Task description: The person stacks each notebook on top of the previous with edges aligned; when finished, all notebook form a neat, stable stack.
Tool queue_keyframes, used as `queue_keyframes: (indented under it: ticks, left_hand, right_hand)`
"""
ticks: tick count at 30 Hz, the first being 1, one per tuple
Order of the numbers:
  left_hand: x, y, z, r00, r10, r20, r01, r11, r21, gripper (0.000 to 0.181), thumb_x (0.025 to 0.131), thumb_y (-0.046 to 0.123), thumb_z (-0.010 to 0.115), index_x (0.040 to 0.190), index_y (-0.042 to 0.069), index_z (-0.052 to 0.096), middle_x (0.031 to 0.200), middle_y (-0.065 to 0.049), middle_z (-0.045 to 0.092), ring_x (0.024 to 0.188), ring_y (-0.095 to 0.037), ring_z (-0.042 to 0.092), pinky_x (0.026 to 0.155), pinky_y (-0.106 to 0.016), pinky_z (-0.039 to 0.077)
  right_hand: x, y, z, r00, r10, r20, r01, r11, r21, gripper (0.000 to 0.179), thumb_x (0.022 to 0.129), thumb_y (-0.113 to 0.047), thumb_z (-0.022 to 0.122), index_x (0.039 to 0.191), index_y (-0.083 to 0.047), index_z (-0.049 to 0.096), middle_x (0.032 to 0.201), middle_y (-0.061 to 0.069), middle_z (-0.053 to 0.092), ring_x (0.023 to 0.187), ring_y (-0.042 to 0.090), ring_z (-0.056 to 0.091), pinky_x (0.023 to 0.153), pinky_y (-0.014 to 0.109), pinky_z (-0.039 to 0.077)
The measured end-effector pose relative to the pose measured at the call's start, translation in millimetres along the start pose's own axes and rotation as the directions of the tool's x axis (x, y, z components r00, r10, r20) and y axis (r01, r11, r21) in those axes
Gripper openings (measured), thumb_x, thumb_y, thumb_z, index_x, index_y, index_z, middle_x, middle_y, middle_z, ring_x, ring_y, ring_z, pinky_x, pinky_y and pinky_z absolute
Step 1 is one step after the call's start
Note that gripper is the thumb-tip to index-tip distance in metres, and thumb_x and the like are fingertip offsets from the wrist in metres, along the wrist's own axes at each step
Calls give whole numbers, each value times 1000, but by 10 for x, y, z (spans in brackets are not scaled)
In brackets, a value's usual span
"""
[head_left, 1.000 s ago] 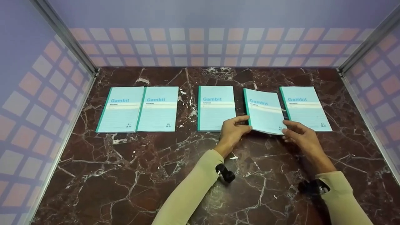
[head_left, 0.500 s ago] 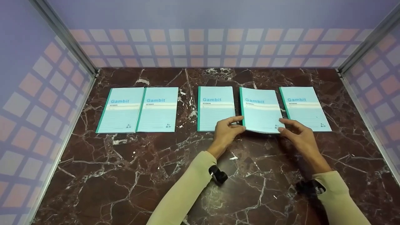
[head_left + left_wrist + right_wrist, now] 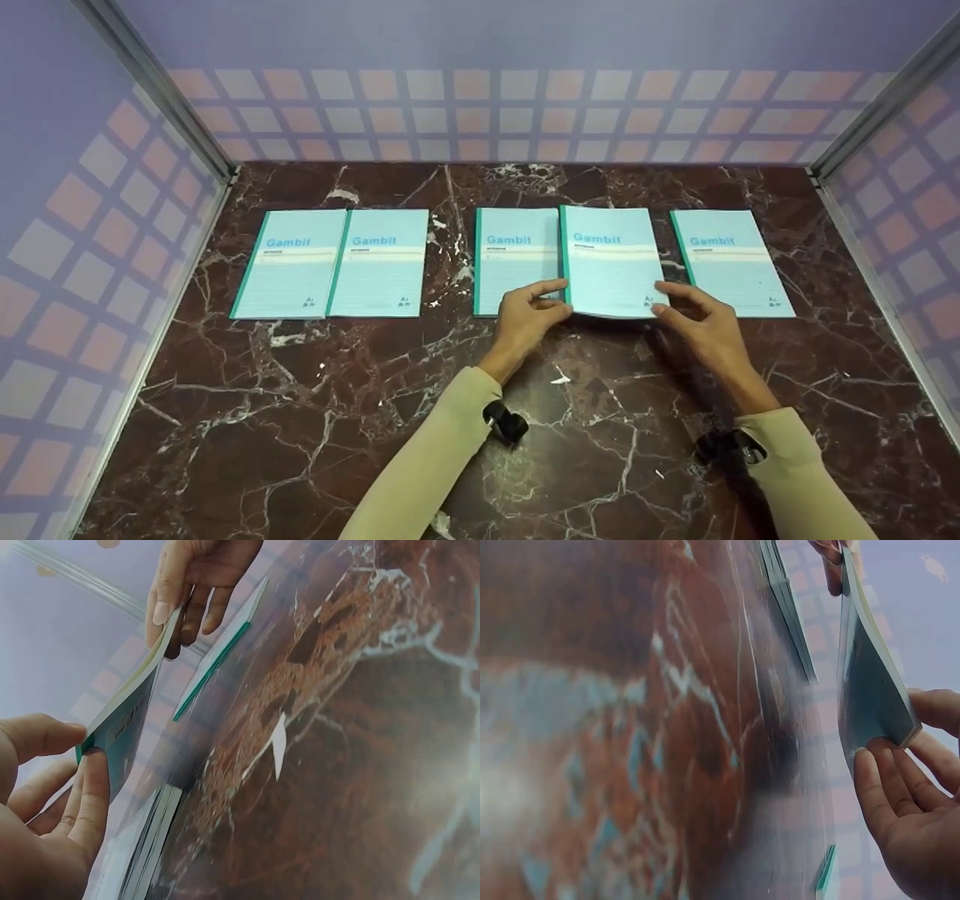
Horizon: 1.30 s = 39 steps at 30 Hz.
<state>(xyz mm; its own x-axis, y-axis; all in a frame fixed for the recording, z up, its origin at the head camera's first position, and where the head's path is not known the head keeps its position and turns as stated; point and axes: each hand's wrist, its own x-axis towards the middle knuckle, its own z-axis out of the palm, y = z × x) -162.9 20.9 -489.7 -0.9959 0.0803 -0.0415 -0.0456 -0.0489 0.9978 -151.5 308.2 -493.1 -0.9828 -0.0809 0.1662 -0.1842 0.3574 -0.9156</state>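
A light-blue Gambit notebook (image 3: pixel 611 262) with a green spine is held up off the table between both hands. My left hand (image 3: pixel 525 311) pinches its spine edge near the lower corner, thumb on one face and fingers on the other in the left wrist view. My right hand (image 3: pixel 705 322) pinches the opposite edge near its lower corner; in the right wrist view its fingers (image 3: pixel 889 780) lie under the back cover. The held notebook overlaps the right edge of another notebook (image 3: pixel 516 262) lying flat to its left.
A matching notebook (image 3: pixel 731 262) lies flat at the right. Two more, a left one (image 3: pixel 289 270) and its neighbour (image 3: pixel 379 270), lie side by side at the left. The marble table (image 3: pixel 300 435) is bounded by patterned walls (image 3: pixel 480 112). A white scrap (image 3: pixel 279 746) lies in front.
Both hands have carried the held notebook leftward, from the gap between its neighbours to over the edge of the one on its left. It also looks straighter and less bowed.
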Motion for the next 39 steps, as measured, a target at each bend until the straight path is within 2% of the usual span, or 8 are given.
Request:
queue_keyframes:
  ticks: [7,14,22,28,30,34,36,39]
  left_hand:
    - [-27,-20,-97,1000,7,-8,-7,1000,-1,37,87,-3,80,124,0,78,97,-13,79,89,-22,77,79,-30,63]
    - [-35,-34,-198,1000,5,-18,-5,1000,1,37,88,-3,81,124,-1,77,105,-13,79,97,-23,76,83,-31,63]
    - [-33,-35,-308,999,6,-34,-7,1000,-22,38,87,-7,80,124,-4,76,106,-17,78,94,-25,77,76,-34,65]
    - [-36,-40,-407,999,25,-32,-26,999,-28,38,86,-8,79,124,-7,74,108,-20,77,95,-27,77,84,-35,64]
    - [-37,-32,-448,999,25,-40,-25,1000,13,38,87,-6,81,124,-5,75,109,-19,77,98,-27,77,85,-34,64]
    - [-44,-9,-533,999,11,-48,-8,998,65,38,88,-2,82,125,-1,76,111,-18,77,101,-29,77,87,-33,63]
    - [-48,-7,-573,999,12,-50,-8,997,78,39,88,-1,83,126,-1,76,111,-18,77,101,-29,77,87,-33,63]
    - [-49,-10,-633,998,16,-55,-11,996,93,38,88,-1,83,125,-1,76,110,-19,77,101,-29,77,86,-33,63]
  right_hand:
    - [26,-31,99,1000,-4,2,3,999,51,39,100,-10,77,138,0,70,139,20,66,112,10,69,90,21,58]
    - [55,-74,193,1000,-8,-1,9,998,64,38,98,-5,78,135,1,71,135,20,68,105,10,71,87,20,58]
    - [118,-93,303,1000,-25,3,25,999,46,39,96,-1,79,134,3,71,134,20,69,102,5,70,85,17,58]
    - [118,-368,416,999,-50,14,50,998,30,38,95,8,75,131,13,68,133,28,67,101,11,71,84,17,58]
    - [138,-355,444,999,-53,14,53,999,-1,38,95,5,77,132,10,69,133,27,67,99,7,70,84,15,57]
    - [211,-179,493,999,-48,11,49,998,-40,39,94,-3,81,132,3,72,133,19,70,96,5,70,81,15,56]
    - [233,-172,525,999,-52,12,52,998,-38,39,93,-6,84,130,0,74,131,16,71,99,10,71,84,19,57]
    - [258,-172,579,999,-50,17,51,997,-55,38,93,-10,85,128,-2,76,130,14,73,112,21,69,96,28,56]
